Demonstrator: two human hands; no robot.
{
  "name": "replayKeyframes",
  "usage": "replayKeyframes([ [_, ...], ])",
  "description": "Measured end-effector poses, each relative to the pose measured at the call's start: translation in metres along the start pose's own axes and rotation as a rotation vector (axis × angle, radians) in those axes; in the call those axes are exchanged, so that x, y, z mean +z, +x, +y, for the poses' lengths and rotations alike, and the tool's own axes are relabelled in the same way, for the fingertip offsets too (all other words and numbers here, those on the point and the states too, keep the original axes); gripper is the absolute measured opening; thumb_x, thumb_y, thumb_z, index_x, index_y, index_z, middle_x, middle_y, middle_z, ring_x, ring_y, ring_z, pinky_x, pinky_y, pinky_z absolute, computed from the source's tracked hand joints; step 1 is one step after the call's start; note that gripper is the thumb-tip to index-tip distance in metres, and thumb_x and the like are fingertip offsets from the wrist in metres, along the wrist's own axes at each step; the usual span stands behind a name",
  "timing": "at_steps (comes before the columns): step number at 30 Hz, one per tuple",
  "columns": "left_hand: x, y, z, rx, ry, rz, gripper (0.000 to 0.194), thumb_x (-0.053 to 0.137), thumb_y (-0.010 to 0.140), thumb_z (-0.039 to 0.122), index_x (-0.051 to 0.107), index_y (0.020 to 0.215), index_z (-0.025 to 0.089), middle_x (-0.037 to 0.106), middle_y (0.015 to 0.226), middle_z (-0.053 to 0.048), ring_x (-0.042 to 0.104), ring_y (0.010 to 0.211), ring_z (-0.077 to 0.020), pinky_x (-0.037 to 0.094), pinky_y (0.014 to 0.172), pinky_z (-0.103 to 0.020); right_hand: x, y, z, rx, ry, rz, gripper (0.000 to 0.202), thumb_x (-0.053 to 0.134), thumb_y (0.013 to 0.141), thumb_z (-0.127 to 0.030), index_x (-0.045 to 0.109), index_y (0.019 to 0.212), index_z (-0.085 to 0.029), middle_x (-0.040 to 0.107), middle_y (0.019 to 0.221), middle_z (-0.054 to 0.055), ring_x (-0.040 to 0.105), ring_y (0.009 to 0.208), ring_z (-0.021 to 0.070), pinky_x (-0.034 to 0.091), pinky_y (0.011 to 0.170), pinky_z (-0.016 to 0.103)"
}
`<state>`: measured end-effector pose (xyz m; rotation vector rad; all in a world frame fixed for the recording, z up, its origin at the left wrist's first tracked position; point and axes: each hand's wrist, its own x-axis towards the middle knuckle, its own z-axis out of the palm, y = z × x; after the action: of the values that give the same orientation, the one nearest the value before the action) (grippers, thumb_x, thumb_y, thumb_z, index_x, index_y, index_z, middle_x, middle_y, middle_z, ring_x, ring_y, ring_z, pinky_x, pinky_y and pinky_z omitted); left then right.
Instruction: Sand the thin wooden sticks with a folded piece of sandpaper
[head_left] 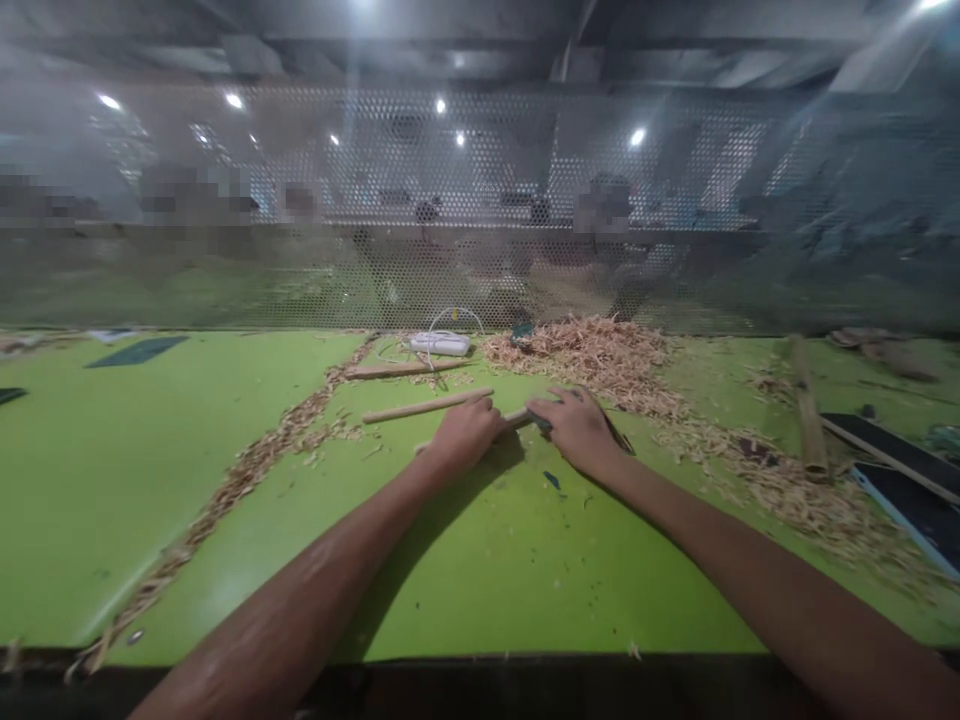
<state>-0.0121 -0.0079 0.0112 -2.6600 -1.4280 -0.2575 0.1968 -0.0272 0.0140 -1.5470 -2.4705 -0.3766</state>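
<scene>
My left hand (469,432) is closed around a thin wooden stick (516,419), pressing it low over the green tabletop (495,580). One end of that stick pokes out left of the hand, the other runs toward my right hand (576,425). The right fingers are bent over a small dark object at the stick's right end; its kind is mostly hidden under the palm. A dark edge (619,435) shows beyond the right wrist. Just behind my left hand lies a second round wooden stick (427,405).
A heap of wood shavings (600,350) lies behind my right hand, trailing right. A white power strip (440,344) with a cable stands at the back, before a perforated metal screen (465,270). At right are a bamboo piece (810,420) and a dark flat phone-like slab (900,450).
</scene>
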Motion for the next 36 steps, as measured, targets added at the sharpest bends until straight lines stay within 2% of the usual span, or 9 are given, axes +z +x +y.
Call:
replayKeyframes([
  [2,0.001,0.001,-0.001,0.006,-0.008,0.003,0.035,0.052,0.111,0.027,0.083,0.103,0.011,0.076,0.106,-0.017,0.070,0.106,-0.0299,0.051,0.075,-0.033,0.001,-0.001,-0.001,0.001,-0.027,0.010,0.060,0.053,0.094,0.001,0.078,0.139,-0.030,0.077,0.139,0.004,0.066,0.140,0.0355,0.053,0.114,0.061],
  [7,0.002,0.001,-0.005,0.004,-0.042,0.011,0.037,0.051,0.111,0.026,0.083,0.102,0.011,0.077,0.107,-0.017,0.071,0.106,-0.0288,0.053,0.081,-0.033,0.003,-0.002,-0.010,-0.168,0.061,-0.016,0.057,0.050,0.100,-0.002,0.072,0.147,-0.025,0.070,0.151,0.004,0.059,0.147,0.0344,0.049,0.119,0.059],
  [11,0.002,0.003,-0.006,-0.015,-0.078,0.007,0.040,0.051,0.111,0.030,0.083,0.099,0.009,0.077,0.104,-0.017,0.071,0.100,-0.0288,0.054,0.081,-0.035,0.003,0.000,-0.008,-0.033,0.076,-0.009,0.060,0.051,0.097,0.001,0.076,0.143,-0.030,0.073,0.147,0.006,0.060,0.145,0.0365,0.048,0.116,0.063],
  [16,-0.001,0.001,-0.004,0.011,-0.076,0.033,0.031,0.055,0.107,0.023,0.082,0.101,0.009,0.077,0.108,-0.018,0.071,0.105,-0.0284,0.053,0.085,-0.034,0.006,0.001,-0.011,-0.127,0.166,-0.020,0.059,0.051,0.099,0.000,0.073,0.147,-0.026,0.070,0.150,0.006,0.059,0.146,0.0349,0.049,0.116,0.058],
  [21,-0.010,-0.001,-0.002,-0.052,-0.085,-0.035,0.039,0.052,0.110,0.030,0.084,0.101,0.009,0.078,0.108,-0.018,0.072,0.102,-0.0288,0.053,0.083,-0.034,0.005,0.000,-0.011,-0.006,0.188,0.006,0.057,0.052,0.101,-0.002,0.075,0.145,-0.032,0.073,0.147,0.007,0.059,0.146,0.0368,0.048,0.115,0.063],
  [26,-0.011,-0.003,-0.001,-0.082,-0.088,-0.025,0.035,0.053,0.108,0.026,0.085,0.106,0.011,0.078,0.112,-0.017,0.073,0.105,-0.0282,0.052,0.083,-0.033,0.007,0.000,-0.015,-0.107,0.230,-0.012,0.063,0.053,0.098,-0.001,0.070,0.150,-0.032,0.071,0.150,0.006,0.057,0.148,0.0344,0.046,0.118,0.061],
  [30,-0.012,-0.002,-0.001,-0.082,-0.101,-0.038,0.039,0.052,0.109,0.031,0.085,0.104,0.011,0.078,0.108,-0.016,0.072,0.099,-0.0271,0.051,0.079,-0.033,0.008,0.001,-0.006,-0.039,0.207,-0.013,0.060,0.048,0.101,-0.004,0.071,0.148,-0.035,0.071,0.149,0.003,0.058,0.147,0.0340,0.046,0.115,0.062],
  [34,-0.020,-0.006,-0.012,-0.073,-0.071,-0.071,0.042,0.050,0.110,0.038,0.084,0.102,0.014,0.077,0.107,-0.015,0.072,0.092,-0.0241,0.049,0.073,-0.030,0.007,0.002,0.002,0.015,0.167,-0.035,0.057,0.048,0.103,-0.008,0.071,0.149,-0.032,0.072,0.149,0.005,0.059,0.145,0.0342,0.047,0.112,0.056],
  [36,-0.026,-0.009,-0.026,-0.126,-0.018,-0.173,0.046,0.051,0.110,0.046,0.083,0.103,0.014,0.077,0.105,-0.015,0.070,0.082,-0.0232,0.046,0.064,-0.030,0.007,0.002,0.002,0.029,0.156,-0.035,0.056,0.047,0.104,-0.009,0.071,0.149,-0.032,0.072,0.148,0.006,0.059,0.144,0.0343,0.048,0.111,0.056],
])
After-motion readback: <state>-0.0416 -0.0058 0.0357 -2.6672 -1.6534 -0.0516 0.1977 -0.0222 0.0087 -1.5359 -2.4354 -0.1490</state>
